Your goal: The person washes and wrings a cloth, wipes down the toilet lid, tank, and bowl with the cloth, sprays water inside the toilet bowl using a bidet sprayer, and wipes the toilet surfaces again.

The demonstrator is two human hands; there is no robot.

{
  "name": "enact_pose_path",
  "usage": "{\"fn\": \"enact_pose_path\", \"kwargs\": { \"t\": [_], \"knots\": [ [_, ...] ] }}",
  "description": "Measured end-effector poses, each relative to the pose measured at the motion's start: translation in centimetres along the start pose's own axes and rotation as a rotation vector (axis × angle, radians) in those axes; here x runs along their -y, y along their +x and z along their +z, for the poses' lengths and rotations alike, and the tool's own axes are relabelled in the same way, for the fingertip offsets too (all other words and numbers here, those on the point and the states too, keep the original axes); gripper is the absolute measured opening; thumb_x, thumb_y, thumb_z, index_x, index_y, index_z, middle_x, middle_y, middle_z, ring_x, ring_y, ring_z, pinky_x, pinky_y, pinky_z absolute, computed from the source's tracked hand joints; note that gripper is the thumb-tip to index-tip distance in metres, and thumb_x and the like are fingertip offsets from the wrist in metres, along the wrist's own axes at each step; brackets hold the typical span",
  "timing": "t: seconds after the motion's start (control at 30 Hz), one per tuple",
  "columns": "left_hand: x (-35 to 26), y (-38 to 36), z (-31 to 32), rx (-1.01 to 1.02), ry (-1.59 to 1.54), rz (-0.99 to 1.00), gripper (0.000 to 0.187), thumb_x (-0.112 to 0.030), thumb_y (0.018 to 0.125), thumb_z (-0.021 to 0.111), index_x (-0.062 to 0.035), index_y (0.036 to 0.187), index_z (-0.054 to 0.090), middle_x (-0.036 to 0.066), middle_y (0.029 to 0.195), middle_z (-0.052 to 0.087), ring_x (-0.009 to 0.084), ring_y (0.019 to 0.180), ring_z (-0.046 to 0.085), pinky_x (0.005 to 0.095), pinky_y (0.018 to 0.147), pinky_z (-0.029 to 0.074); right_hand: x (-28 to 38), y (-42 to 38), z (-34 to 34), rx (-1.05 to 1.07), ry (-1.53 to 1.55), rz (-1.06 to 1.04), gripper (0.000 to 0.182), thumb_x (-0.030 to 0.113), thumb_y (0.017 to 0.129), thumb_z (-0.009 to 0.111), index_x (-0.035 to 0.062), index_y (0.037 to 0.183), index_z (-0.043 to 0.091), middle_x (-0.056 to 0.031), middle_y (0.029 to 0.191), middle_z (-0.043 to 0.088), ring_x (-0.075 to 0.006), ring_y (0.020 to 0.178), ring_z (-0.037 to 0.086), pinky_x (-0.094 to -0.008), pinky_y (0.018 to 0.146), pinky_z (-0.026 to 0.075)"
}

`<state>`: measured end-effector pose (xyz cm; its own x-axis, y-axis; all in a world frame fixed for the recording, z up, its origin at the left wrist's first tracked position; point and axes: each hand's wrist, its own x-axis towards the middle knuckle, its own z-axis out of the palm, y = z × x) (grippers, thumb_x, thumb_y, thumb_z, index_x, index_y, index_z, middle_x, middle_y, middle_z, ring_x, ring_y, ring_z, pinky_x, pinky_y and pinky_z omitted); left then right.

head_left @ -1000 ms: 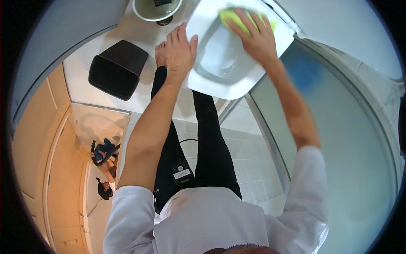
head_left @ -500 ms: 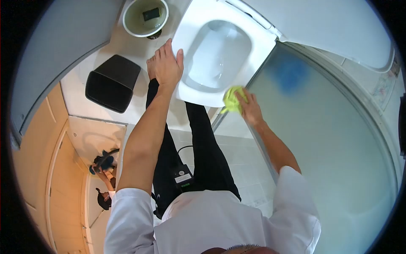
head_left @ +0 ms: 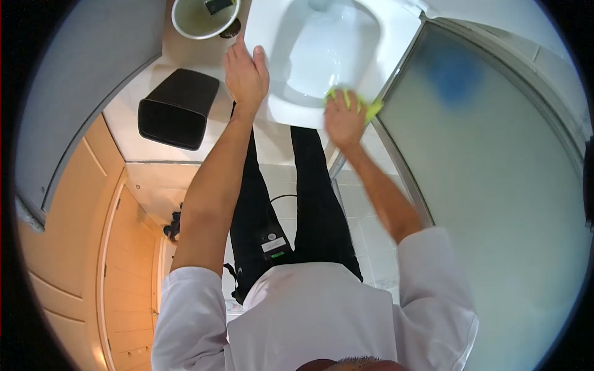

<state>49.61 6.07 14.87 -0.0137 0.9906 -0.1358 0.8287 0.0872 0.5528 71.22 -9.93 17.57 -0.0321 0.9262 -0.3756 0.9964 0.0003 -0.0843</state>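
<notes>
A white toilet with its lid raised stands in front of me. My left hand rests against the left edge of its rim, fingers stretched out and thumb apart, holding nothing. Under my right hand, a yellow-green cloth is pressed on the front right part of the rim. The fingers lie over the cloth, and part of it sticks out to the right.
A white bucket holding water and a dark block stands at the upper left. Below it is a black bin. A frosted glass panel borders the right side. At the left is a wooden door.
My right hand and the cloth have moved from the rim's front right outer edge onto its top. The view has shifted, and the other person at left is now mostly out of sight.
</notes>
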Motion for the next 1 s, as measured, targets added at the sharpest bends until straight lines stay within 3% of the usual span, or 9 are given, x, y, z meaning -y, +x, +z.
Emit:
{"fn": "enact_pose_path", "kwargs": {
  "t": [0.13,0.3,0.37,0.4,0.47,0.63,0.8,0.93,1.0],
  "knots": [
    [0.6,-0.2,0.3,-0.03,-0.102,-0.015,0.048,-0.03,0.106,0.046,0.0003,0.144,0.049,0.022,0.124,0.059,0.0422,0.115,0.054,0.0504,0.101,0.044,9.3,2.5,-0.8,0.114,0.338,0.264,0.029,0.017,0.093,0.06,0.0067,0.117,0.071,-0.0196,0.119,0.064,-0.042,0.109,0.053,-0.0549,0.093,0.045],
    [2.0,0.3,1.7,-0.06,-0.66,-0.144,0.045,-0.03,0.109,0.04,0.0005,0.136,0.058,0.02,0.12,0.061,0.0361,0.114,0.057,0.0446,0.102,0.043,10.7,7.7,-0.4,0.138,1.13,0.393,0.036,0.023,0.101,0.056,0.009,0.133,0.066,-0.0213,0.119,0.063,-0.0353,0.116,0.055,-0.048,0.106,0.037],
    [1.9,-0.5,1.4,-0.05,-0.551,-0.113,0.044,-0.031,0.11,0.038,0.0006,0.129,0.062,0.019,0.118,0.063,0.0327,0.112,0.058,0.0419,0.103,0.042,9.3,6.8,0.6,-0.027,1.002,0.026,0.041,0.027,0.099,0.06,0.011,0.137,0.062,-0.0183,0.131,0.06,-0.0404,0.123,0.051,-0.0552,0.1,0.043],
    [1.6,-0.7,1.4,-0.046,-0.542,-0.116,0.044,-0.031,0.11,0.038,0.0006,0.129,0.062,0.019,0.118,0.063,0.0327,0.112,0.058,0.0419,0.103,0.042,8.3,5.4,0.1,-0.021,1.01,0.028,0.041,0.027,0.099,0.06,0.011,0.137,0.062,-0.0183,0.131,0.06,-0.0404,0.123,0.051,-0.0552,0.1,0.043],
    [0.6,-0.2,1.5,-0.088,-0.503,-0.113,0.042,-0.03,0.109,0.04,0.001,0.127,0.062,0.019,0.117,0.063,0.0335,0.111,0.058,0.0425,0.102,0.042,4.8,2.4,-2.0,0.043,0.469,-0.129,0.042,0.03,0.101,0.059,0.0137,0.139,0.061,-0.0161,0.136,0.059,-0.0371,0.123,0.052,-0.0536,0.101,0.042],
    [0.2,-0.3,2.4,-0.106,-0.35,-0.062,0.04,-0.031,0.107,0.042,-0.0003,0.125,0.062,0.021,0.118,0.063,0.0405,0.111,0.057,0.0479,0.1,0.042,-5.5,2.5,-1.6,0.091,0.082,-0.452,0.03,0.034,0.095,0.065,0.0133,0.116,0.07,-0.013,0.114,0.066,-0.0354,0.106,0.06,-0.0504,0.088,0.049],
    [0.0,0.0,2.0,-0.112,-0.322,-0.082,0.04,-0.031,0.107,0.043,-0.0018,0.127,0.062,0.019,0.118,0.064,0.0395,0.112,0.058,0.049,0.099,0.042,-5.5,13.5,-4.9,-0.045,0.055,-0.113,0.03,0.031,0.094,0.066,0.0118,0.117,0.069,-0.0118,0.107,0.066,-0.0378,0.101,0.063,-0.0469,0.073,0.056],
    [-0.2,-0.4,2.5,-0.095,-0.294,-0.079,0.039,-0.03,0.105,0.045,-0.0036,0.128,0.062,0.017,0.119,0.065,0.0378,0.112,0.058,0.0504,0.097,0.041,-8.1,15.6,0.2,-0.152,-0.209,-0.18,0.034,0.027,0.096,0.062,0.0087,0.125,0.063,-0.0115,0.1,0.066,-0.0331,0.094,0.064,-0.047,0.076,0.057],
    [-0.4,0.6,2.4,-0.098,-0.27,-0.075,0.039,-0.03,0.105,0.045,-0.0039,0.129,0.062,0.017,0.117,0.065,0.0373,0.111,0.058,0.0502,0.096,0.04,-9.2,13.6,4.3,0.047,-0.473,-0.356,0.037,0.022,0.098,0.058,0.0073,0.132,0.057,-0.0141,0.103,0.068,-0.0339,0.093,0.067,-0.0482,0.08,0.058]
  ]
}}
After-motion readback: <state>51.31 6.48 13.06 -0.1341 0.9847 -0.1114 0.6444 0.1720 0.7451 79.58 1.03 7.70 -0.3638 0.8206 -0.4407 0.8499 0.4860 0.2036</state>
